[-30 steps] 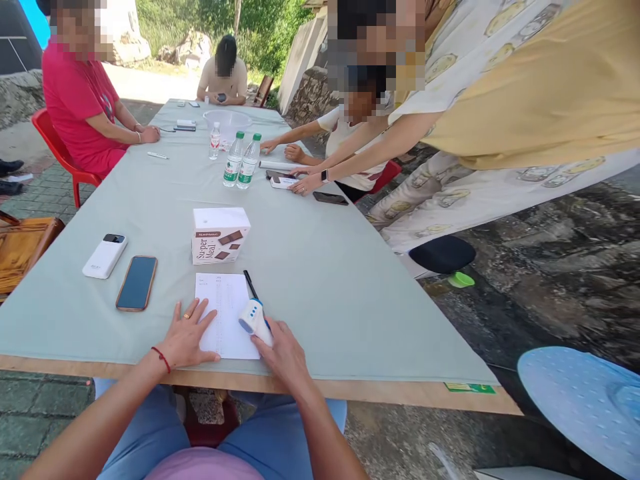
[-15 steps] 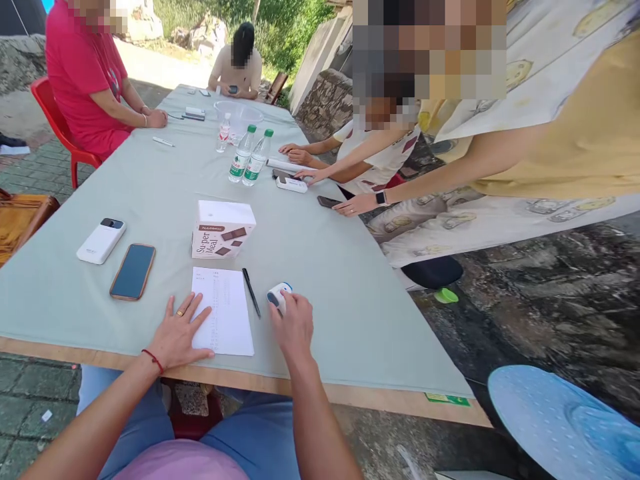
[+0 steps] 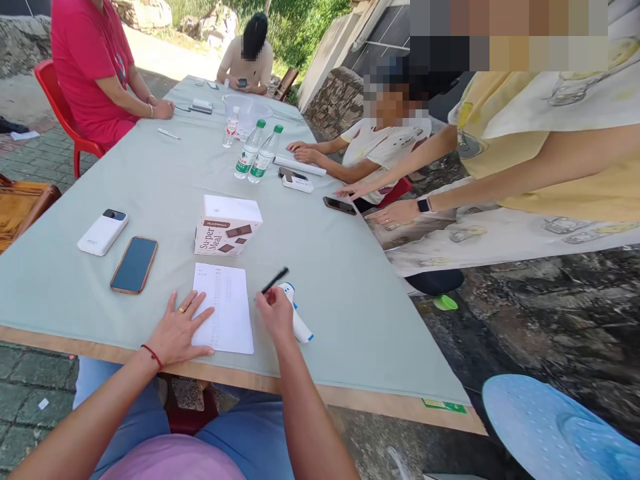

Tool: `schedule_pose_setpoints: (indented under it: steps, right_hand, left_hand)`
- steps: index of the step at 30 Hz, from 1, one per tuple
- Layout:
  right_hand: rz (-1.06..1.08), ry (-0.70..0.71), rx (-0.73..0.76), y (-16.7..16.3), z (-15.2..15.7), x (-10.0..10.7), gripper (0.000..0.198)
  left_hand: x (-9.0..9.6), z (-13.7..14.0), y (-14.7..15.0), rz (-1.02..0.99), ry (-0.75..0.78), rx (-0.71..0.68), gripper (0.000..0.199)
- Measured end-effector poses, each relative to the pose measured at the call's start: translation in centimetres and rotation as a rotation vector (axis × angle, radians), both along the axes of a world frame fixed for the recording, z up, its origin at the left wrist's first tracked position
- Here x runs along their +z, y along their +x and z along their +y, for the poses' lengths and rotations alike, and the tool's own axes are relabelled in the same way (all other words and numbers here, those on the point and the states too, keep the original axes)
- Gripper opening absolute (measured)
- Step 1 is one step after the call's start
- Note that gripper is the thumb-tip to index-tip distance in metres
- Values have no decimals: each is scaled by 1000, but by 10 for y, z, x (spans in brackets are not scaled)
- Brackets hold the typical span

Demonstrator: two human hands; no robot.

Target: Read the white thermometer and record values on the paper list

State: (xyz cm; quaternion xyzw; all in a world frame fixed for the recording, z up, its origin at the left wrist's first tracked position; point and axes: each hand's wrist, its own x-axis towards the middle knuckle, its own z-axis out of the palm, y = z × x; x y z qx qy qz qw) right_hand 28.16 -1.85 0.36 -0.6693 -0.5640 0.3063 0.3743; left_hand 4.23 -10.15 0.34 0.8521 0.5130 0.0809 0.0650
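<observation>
One spread left hand [image 3: 176, 328] lay on paper [image 3: 231, 313]; the right hand [image 3: 277, 313] pinched a pen [image 3: 278, 276], a white device [image 3: 302, 329] just to its right.

With twelve o'clock lying straight ahead of the seated wearer, one bench [image 3: 350, 320] is carrying everything counted here. Three bottles [image 3: 263, 157], two of them wearing green caps, are standing near twelve. One box [image 3: 227, 227], one paper [image 3: 227, 310] and one basin [image 3: 235, 103] are sharing that direction. One black pen [image 3: 275, 281] is pointing up at one; one blue-and-white handheld device [image 3: 302, 328] is lying between one and two. Two phones [image 3: 134, 265] are showing plainly, at eleven and one. Four other people [image 3: 93, 73] are gathering between eleven and two.
</observation>
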Motion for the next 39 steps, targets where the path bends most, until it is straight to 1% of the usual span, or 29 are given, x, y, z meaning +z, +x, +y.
schedule_pose_setpoints:
  steps: [2,3,5,7,9,12,19,28,34,39]
  right_hand:
    - [321,34,11,-5,-8,-1,15]
    - [429,34,47,-9,-12,-2,16]
    - [524,22,104,-16,-19,-4,18]
    - [499,2,109,-23,-22,-7,21]
    - [430,-5,77,-27,-22,-11,23]
    - [358,12,44,-32,-19,-17,23]
    - [222,39,76,-39,-21,-27,24]
    - [151,45,125,-38,-22,-30,24]
    - [118,44,134,-37,-21,-32,23]
    - [111,32,136,-37,-22,-31,23]
  left_hand:
    - [2,0,0,-2,1,-18,83]
    - [3,0,0,-4,-1,-29,82]
    - [5,0,0,-10,-10,-49,79]
    - [6,0,1,-19,-21,-59,76]
    - [7,0,1,-26,-28,-58,73]
    - [7,-1,1,-27,-30,-57,72]
    - [6,-1,2,-28,-54,-58,72]
    - [4,-1,1,-25,-40,-59,72]
    - [5,-1,1,-35,-25,-59,71]
    - [4,-2,2,-37,-41,-58,72]
